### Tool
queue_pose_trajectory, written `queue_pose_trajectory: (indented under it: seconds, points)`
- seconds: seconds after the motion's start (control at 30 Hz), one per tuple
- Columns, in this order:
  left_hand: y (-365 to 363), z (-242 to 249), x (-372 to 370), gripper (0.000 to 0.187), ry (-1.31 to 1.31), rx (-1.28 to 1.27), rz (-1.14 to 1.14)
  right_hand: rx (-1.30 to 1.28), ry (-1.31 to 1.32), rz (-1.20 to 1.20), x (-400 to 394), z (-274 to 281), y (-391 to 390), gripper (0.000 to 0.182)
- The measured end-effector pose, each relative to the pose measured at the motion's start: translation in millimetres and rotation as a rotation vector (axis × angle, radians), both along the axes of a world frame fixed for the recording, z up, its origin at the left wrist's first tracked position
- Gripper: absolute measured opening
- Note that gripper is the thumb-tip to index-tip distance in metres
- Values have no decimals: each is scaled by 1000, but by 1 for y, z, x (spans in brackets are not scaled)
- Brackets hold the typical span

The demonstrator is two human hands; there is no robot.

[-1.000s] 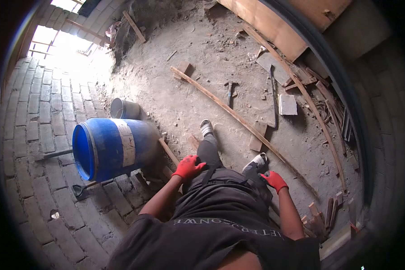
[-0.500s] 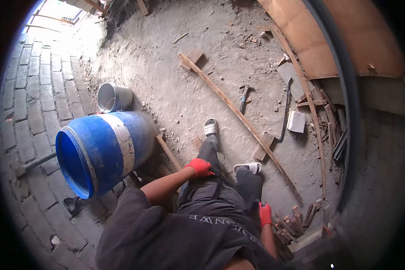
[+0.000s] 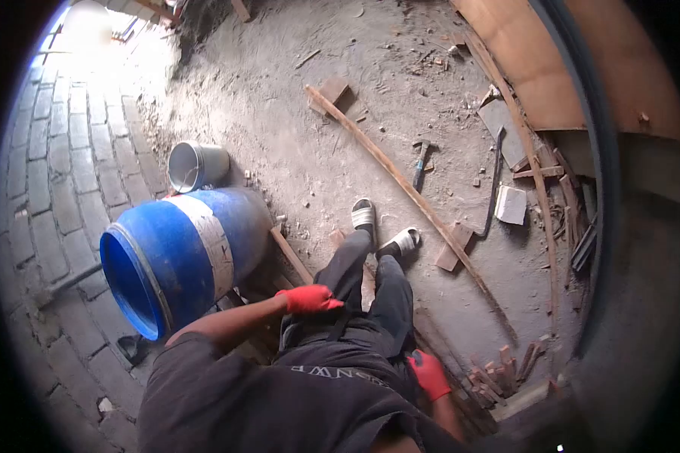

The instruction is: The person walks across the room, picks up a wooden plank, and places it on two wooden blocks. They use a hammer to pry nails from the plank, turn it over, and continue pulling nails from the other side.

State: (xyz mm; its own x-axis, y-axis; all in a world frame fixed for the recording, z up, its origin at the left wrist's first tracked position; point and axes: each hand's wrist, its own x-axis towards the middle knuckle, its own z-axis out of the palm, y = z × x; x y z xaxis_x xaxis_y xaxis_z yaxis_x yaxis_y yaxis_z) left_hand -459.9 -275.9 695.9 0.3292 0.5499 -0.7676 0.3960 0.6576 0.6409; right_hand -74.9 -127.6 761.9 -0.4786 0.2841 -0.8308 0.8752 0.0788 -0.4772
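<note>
Sideways lies the blue barrel [image 3: 181, 253] (mouth lower-left), left hand [image 3: 307, 299] nearby.

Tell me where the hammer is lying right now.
In the head view, the hammer lies on the dusty floor at upper right of centre, just right of the long diagonal wooden batten and left of the curved dark metal bar.
</note>
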Motion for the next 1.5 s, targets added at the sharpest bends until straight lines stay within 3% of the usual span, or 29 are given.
queue_pose_trajectory:
  seconds: [0.03,0.1,0.23,0.3,0.37,0.43,0.5,0.53,0.57,0.63,0.7,0.77,0.83,0.9,0.93,1.0,1.17,1.27,1.5]
  points:
    - [1,17,-2,56,-66,-11,-15,-6,6,-26,-8,-10,3,37]
    - [5,30,8,56,32,35,-3,-50,41,466,-17,-36,15,42]
    - [47,-29,30,50,91,-27,-224,-297,189,608,-16,-123,12,45]
    - [74,-92,38,44,45,269,6,-424,133,530,-46,-146,39,44]
    - [123,-151,39,40,97,205,184,-636,92,-6,-65,-199,56,45]
    - [143,-244,42,39,287,503,262,-392,247,-253,-70,-282,79,42]
    - [175,-333,21,41,316,587,14,214,199,-187,-75,-380,106,46]
    - [191,-364,8,41,368,574,-156,179,165,-326,-102,-405,137,48]
    - [208,-390,-4,40,416,563,-324,302,91,-310,-108,-454,154,48]
    - [218,-444,-19,40,558,680,-335,337,99,-136,-114,-552,191,48]
    - [222,-485,-22,40,529,683,-244,385,145,105,-133,-626,229,46]
    - [234,-480,-26,45,261,459,-675,500,197,376,-159,-667,258,47]
    - [241,-460,-23,49,143,783,-424,586,293,488,-196,-708,282,48]
    - [245,-454,-28,44,3,800,-384,804,236,784,-222,-736,300,45]
    - [247,-450,-30,44,67,780,-449,830,263,780,-230,-757,305,45]
    - [242,-445,-30,45,193,790,-553,968,260,1019,-243,-795,314,43]
    - [245,-455,-17,44,280,843,-645,874,443,1134,-255,-818,313,45]
    - [255,-470,-13,45,350,759,-709,791,463,1209,-251,-814,337,60]
    - [247,-500,-5,44,457,719,-868,963,446,1296,-233,-820,347,59]
